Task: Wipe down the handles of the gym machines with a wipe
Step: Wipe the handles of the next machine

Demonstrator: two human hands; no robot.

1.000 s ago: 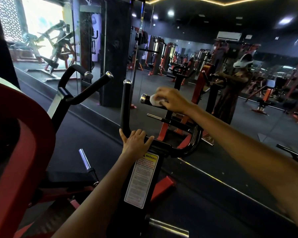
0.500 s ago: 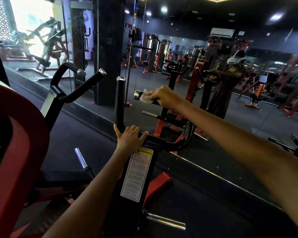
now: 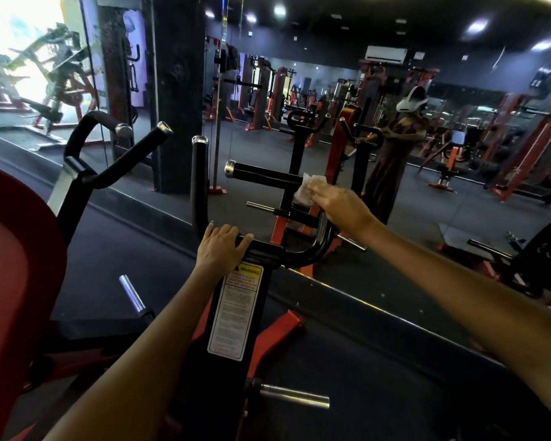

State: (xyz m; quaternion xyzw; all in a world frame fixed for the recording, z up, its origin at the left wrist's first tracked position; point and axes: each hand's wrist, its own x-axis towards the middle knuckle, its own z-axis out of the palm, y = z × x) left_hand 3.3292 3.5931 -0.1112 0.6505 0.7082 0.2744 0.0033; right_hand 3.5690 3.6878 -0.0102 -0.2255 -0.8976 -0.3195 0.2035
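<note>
Head view: my right hand [image 3: 341, 203] clamps wipe [image 3: 307, 189] at inner end of handle [image 3: 264, 173]; left hand [image 3: 220, 246] grips crossbar [image 3: 268, 249]. Next: stroke outward toward cap.

A big mirror [image 3: 458, 192] fills the wall ahead, and in it many red and black machines [image 3: 522, 148] are reflected. A white air conditioner [image 3: 386, 54] hangs high on the far wall in the reflection, under round ceiling lights [image 3: 280, 9]. A dark pillar [image 3: 175, 90] stands to the left of centre. Further left, a bright window [image 3: 19, 43] shines behind another machine [image 3: 61, 81]. A yellow and white warning label [image 3: 236, 313] is stuck on the black post in front. A red pad [image 3: 16, 265] fills the left edge. The floor [image 3: 379, 370] is dark.
</note>
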